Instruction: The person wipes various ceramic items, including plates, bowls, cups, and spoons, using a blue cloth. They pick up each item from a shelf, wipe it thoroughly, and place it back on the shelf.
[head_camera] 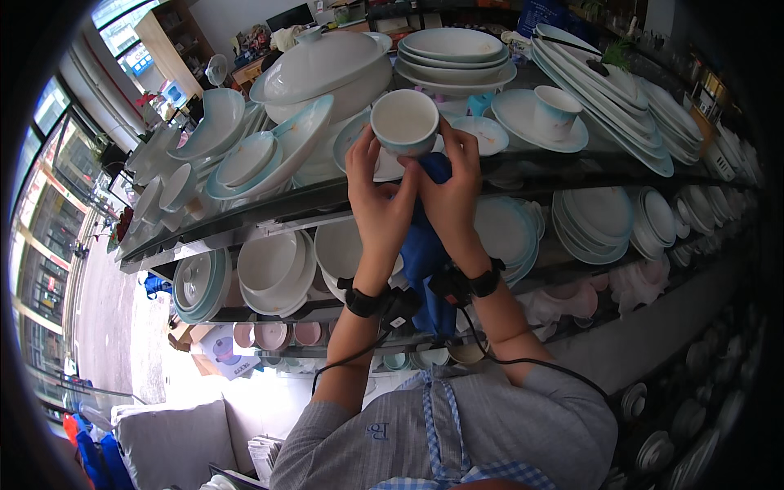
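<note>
Between both hands, a small white ceramic cup [405, 116] with a pale blue outside is held upright above the shelf, its opening towards the camera. My left hand [381, 177] grips its left side, and my right hand [450, 174] its right side; the thumbs meet low on the near side. A blue cloth [422, 257] hangs below and behind the hands. Beneath the cup lie plates, partly hidden. To the right, a similar cup [556, 113] stands on an oval blue-rimmed plate [508, 113], beside a small dish [481, 136].
A large lidded tureen [324, 67] and stacked bowls [453, 58] stand at the back. Leaning platters [603, 101] are on the right, nested dishes [248, 160] on the left. The shelf's dark front edge [257, 215] runs below the hands, with more bowls [272, 263] underneath. Cables trail from both wrists.
</note>
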Demonstrator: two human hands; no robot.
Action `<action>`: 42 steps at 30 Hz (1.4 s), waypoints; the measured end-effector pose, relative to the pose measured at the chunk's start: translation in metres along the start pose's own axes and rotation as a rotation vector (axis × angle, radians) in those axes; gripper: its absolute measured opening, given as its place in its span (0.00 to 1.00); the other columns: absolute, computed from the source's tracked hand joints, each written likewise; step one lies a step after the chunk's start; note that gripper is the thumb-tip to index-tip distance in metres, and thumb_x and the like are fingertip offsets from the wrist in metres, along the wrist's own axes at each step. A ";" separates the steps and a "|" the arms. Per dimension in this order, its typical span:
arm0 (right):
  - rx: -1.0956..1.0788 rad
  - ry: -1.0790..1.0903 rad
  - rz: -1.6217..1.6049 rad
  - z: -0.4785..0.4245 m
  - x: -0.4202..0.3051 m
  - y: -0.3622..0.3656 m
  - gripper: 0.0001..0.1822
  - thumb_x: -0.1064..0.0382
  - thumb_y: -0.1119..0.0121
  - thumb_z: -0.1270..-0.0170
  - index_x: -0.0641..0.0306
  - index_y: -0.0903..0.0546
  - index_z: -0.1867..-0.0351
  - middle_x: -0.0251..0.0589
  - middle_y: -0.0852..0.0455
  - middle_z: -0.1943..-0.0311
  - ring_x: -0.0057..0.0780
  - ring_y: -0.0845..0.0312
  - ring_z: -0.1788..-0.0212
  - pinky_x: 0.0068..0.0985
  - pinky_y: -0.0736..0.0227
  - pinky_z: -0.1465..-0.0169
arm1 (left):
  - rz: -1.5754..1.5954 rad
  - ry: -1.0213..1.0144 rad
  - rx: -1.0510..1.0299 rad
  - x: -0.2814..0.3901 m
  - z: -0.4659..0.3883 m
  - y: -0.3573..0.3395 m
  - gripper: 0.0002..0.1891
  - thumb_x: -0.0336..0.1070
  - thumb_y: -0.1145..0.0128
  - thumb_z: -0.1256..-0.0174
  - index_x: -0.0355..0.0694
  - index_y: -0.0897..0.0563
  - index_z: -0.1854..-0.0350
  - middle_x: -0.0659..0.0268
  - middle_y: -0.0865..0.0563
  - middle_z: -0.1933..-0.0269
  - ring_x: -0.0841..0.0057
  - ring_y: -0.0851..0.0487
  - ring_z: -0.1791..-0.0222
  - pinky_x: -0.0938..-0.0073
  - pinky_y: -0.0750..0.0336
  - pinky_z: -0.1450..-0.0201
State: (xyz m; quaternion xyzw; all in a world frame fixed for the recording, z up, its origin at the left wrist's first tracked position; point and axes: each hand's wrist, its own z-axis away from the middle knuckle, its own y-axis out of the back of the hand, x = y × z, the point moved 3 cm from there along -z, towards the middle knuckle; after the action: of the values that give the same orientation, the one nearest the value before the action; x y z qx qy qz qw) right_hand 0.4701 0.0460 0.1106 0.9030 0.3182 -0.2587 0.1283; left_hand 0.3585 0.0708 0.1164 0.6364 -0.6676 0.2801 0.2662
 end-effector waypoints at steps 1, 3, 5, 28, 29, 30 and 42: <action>0.026 0.032 -0.011 0.002 -0.007 0.004 0.37 0.65 0.26 0.48 0.63 0.26 0.34 0.47 0.26 0.48 0.44 0.21 0.48 0.35 0.23 0.49 | 0.014 0.051 -0.016 0.005 0.003 0.004 0.32 0.26 0.33 0.42 0.38 0.30 0.34 0.59 0.26 0.36 0.66 0.24 0.35 0.84 0.16 0.65; 0.041 0.085 -0.010 0.011 -0.016 0.014 0.38 0.65 0.24 0.50 0.62 0.25 0.34 0.45 0.25 0.49 0.41 0.21 0.50 0.34 0.23 0.50 | 0.104 0.141 -0.045 0.016 0.013 0.017 0.32 0.26 0.30 0.45 0.38 0.29 0.37 0.61 0.25 0.37 0.68 0.25 0.34 0.83 0.15 0.62; 0.037 0.108 -0.025 0.020 -0.025 0.025 0.38 0.65 0.22 0.52 0.62 0.24 0.35 0.44 0.24 0.50 0.40 0.21 0.50 0.33 0.23 0.51 | 0.230 0.176 -0.078 0.021 0.022 0.027 0.32 0.27 0.27 0.47 0.37 0.28 0.39 0.61 0.24 0.38 0.69 0.25 0.34 0.79 0.15 0.56; -0.538 -0.032 0.032 0.193 -0.053 0.098 0.34 0.63 0.20 0.54 0.70 0.19 0.43 0.43 0.21 0.60 0.36 0.18 0.60 0.30 0.23 0.61 | 0.395 0.513 -0.528 -0.038 0.214 0.100 0.58 0.47 0.22 0.51 0.37 0.49 0.23 0.59 0.37 0.28 0.69 0.39 0.27 0.66 0.47 0.25; -0.591 -0.048 0.022 0.204 -0.048 0.097 0.33 0.64 0.21 0.53 0.70 0.19 0.44 0.43 0.20 0.60 0.36 0.18 0.62 0.30 0.23 0.61 | 0.379 0.559 -0.535 -0.044 0.222 0.104 0.58 0.47 0.21 0.53 0.37 0.47 0.24 0.60 0.36 0.29 0.69 0.39 0.27 0.67 0.47 0.25; -0.622 -0.130 0.007 0.214 -0.045 0.097 0.27 0.67 0.23 0.51 0.68 0.16 0.47 0.41 0.18 0.61 0.36 0.17 0.63 0.29 0.23 0.62 | 0.319 0.531 -0.513 -0.046 0.226 0.110 0.56 0.44 0.19 0.56 0.38 0.43 0.26 0.60 0.31 0.32 0.71 0.35 0.29 0.68 0.44 0.27; -0.671 -0.208 -0.074 0.225 -0.040 0.080 0.14 0.73 0.30 0.44 0.64 0.13 0.55 0.40 0.17 0.64 0.34 0.16 0.63 0.27 0.24 0.62 | 0.172 0.797 -0.567 -0.048 0.293 0.162 0.47 0.37 0.23 0.53 0.41 0.37 0.30 0.61 0.26 0.36 0.73 0.29 0.35 0.70 0.37 0.32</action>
State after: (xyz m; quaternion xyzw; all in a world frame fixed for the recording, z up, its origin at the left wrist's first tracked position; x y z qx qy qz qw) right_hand 0.4082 -0.1245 -0.0499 0.7671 0.4034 -0.2345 0.4402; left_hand 0.1989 -0.0991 -0.1289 0.3249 -0.6140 0.3298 0.6393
